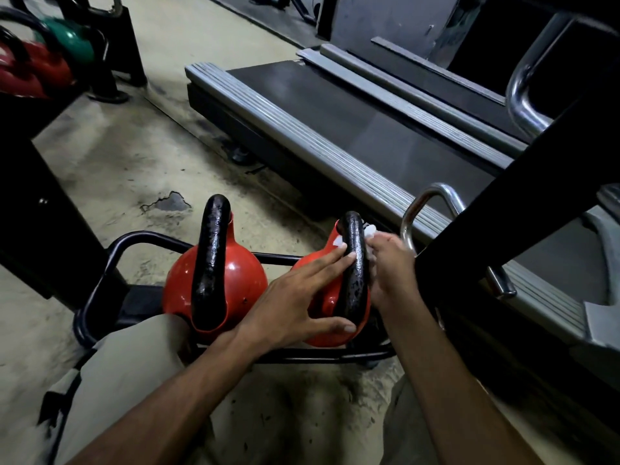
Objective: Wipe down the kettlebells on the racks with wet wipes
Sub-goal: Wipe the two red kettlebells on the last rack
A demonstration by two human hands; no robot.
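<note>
Two red kettlebells with black handles sit side by side on a low black rack (100,283). My left hand (295,303) lies flat with straight fingers on the right kettlebell (330,337), steadying its body and touching the handle. My right hand (391,266) grips a white wet wipe (370,231) against the right side of that kettlebell's black handle (354,263). The left kettlebell (235,276) stands untouched beside it.
A treadmill deck (335,129) with grey side rails runs diagonally behind the rack. A black rack post (523,216) and chrome handles (422,203) crowd the right. More kettlebells, red and green (72,38), sit on another rack at top left. My knees are low in the frame.
</note>
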